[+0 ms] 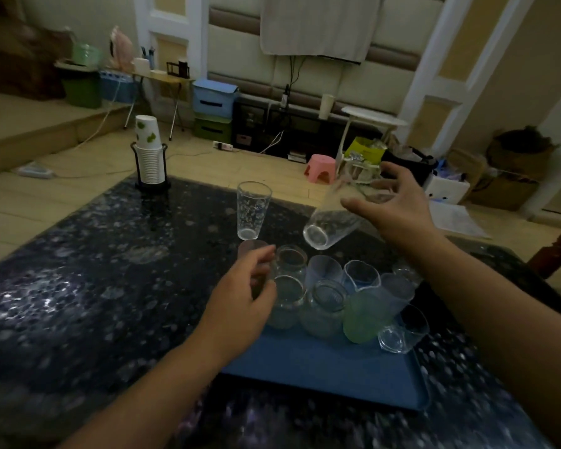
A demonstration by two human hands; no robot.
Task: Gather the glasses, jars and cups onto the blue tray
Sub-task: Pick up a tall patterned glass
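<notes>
On blue tray (pixel 321 367) most glassware sits; right hand (pixel 399 209) grips tilted glass (pixel 334 218), left hand (pixel 243 296) pinches small cup (pixel 253 249); patterned glass (pixel 251 210) remains on counter (pixel 94 270).

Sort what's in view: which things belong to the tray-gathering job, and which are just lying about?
Part of the job:
blue tray
tilted clear glass held in the right hand
patterned glass standing on the table
brownish cup at the left hand
green cup on the tray

Lying about:
paper cup stack in its holder
pink stool
</notes>
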